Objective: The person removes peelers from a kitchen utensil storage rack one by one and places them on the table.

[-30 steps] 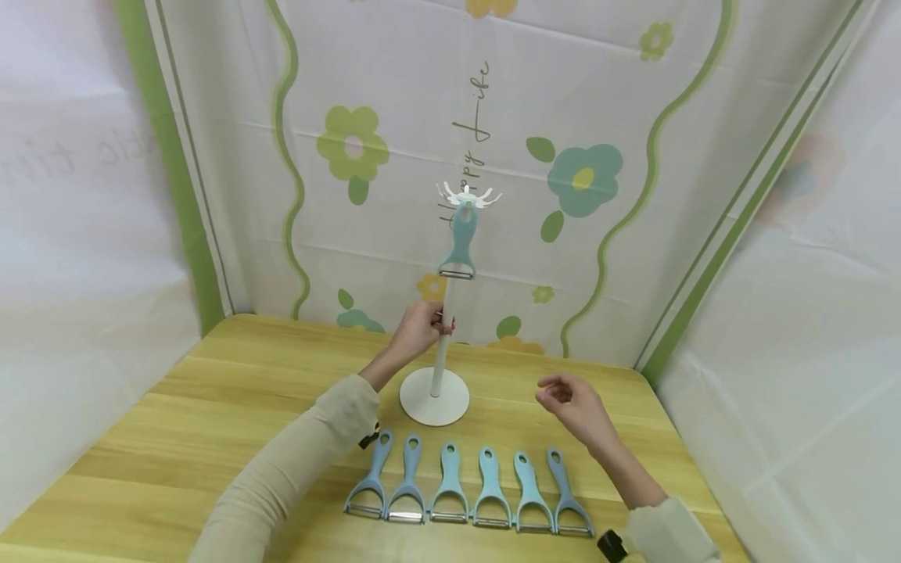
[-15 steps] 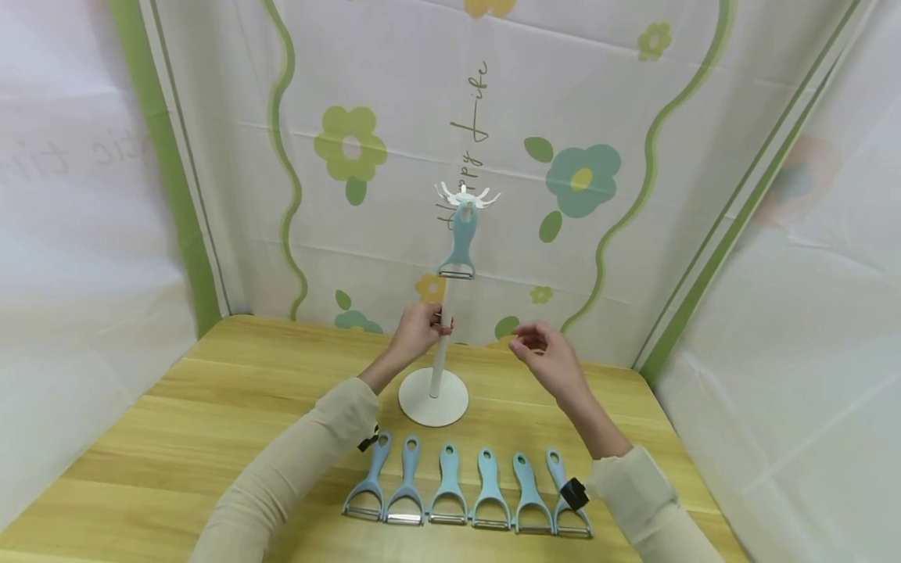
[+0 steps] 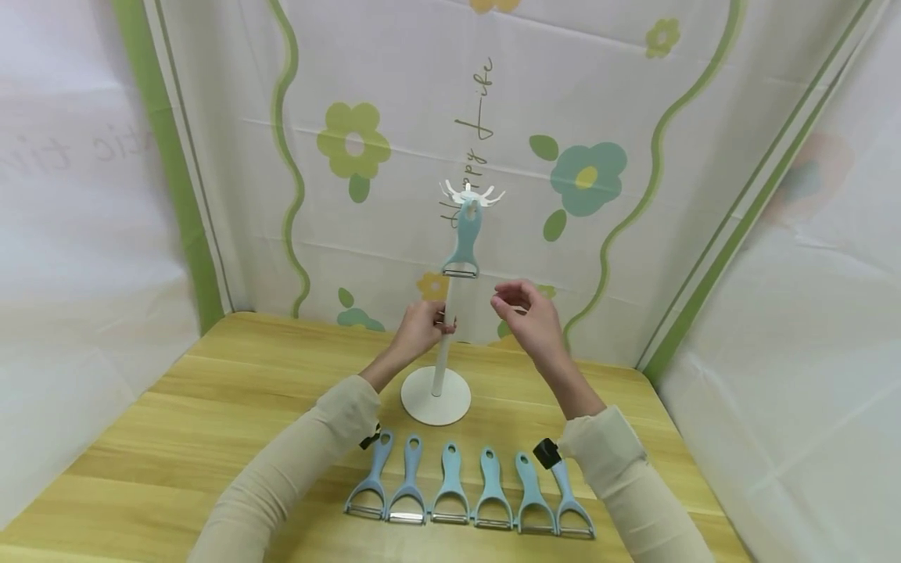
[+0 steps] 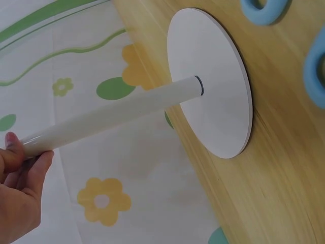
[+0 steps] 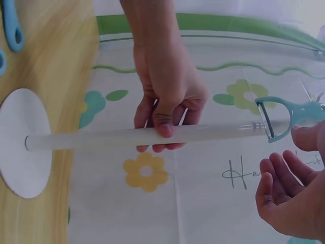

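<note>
My left hand point(image 3: 420, 328) grips the pole of a white hook stand point(image 3: 436, 397), thumb and fingers wrapped round it in the right wrist view. The stand is upright on its round base. A light blue Y-shaped peeler point(image 3: 468, 234) hangs from one hook at the top, blade end down. To the right of the pole, my right hand point(image 3: 533, 317) is raised just below and beside that peeler, fingers loosely bent and holding nothing. In the right wrist view the right thumb point(image 5: 307, 137) appears close to the peeler's handle; contact cannot be told.
Several blue peelers point(image 3: 450, 477) lie in a row at the front of the wooden table point(image 3: 176, 422), handles pointing away. The right wrist's black camera point(image 3: 546, 453) covers the rightmost handle's end. A flower-printed curtain point(image 3: 394, 219) stands behind the table, with white sheets at both sides.
My right hand has risen and moved left, from over the table's right side to beside the hanging peeler. My left hand keeps its grip on the pole, and the peelers have not moved.
</note>
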`<control>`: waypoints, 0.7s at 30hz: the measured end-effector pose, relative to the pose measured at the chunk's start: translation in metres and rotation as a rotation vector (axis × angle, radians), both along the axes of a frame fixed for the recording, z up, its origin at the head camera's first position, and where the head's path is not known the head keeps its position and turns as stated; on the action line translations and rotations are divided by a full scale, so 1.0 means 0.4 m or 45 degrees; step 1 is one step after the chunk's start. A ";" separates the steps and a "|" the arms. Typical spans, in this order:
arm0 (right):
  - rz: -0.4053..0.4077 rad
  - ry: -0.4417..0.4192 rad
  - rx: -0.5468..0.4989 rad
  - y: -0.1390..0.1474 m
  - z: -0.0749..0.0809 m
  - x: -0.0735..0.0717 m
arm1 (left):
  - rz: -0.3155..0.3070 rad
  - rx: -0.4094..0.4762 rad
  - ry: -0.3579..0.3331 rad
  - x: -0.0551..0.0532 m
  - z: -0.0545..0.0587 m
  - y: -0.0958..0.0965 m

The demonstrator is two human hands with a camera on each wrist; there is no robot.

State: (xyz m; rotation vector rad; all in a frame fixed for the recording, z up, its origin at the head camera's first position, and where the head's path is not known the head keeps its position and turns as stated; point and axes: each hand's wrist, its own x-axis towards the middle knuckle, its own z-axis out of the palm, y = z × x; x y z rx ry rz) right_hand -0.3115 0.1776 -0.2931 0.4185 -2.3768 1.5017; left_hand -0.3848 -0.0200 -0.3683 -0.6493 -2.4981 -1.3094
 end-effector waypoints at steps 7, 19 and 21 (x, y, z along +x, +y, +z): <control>-0.006 0.052 -0.088 -0.039 0.046 -0.024 | 0.006 -0.006 -0.009 0.001 0.000 0.000; 0.045 0.085 -0.204 -0.107 0.118 -0.055 | -0.011 -0.001 -0.035 -0.004 0.002 -0.001; 0.060 0.064 -0.220 -0.119 0.124 -0.058 | -0.010 0.000 -0.047 -0.002 0.004 -0.001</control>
